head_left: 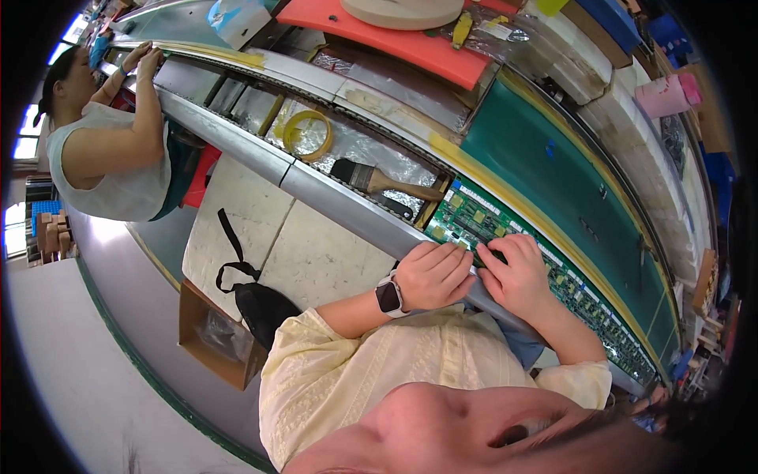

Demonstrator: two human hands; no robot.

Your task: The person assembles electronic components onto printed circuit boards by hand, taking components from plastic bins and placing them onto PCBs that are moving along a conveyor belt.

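Both hands meet at the near edge of a long green circuit board (471,215), which lies in the rail and is covered with small components. My left hand (430,275), with a watch on its wrist, has its fingers curled together over the board's edge. Close beside it, my right hand (517,272) bends thumb and fingers in a pinch above the board. Whatever the fingertips hold is too small or too hidden to name. More populated boards (584,304) run along the rail to the right of my right hand.
Left of the board, a wooden-handled brush (387,180) and a yellow tape roll (307,135) lie in the rail. Beyond stretches a green belt (545,150); a red sheet (379,35) is at the back. Another person (118,150) works at far left. A cardboard box (213,336) stands below.
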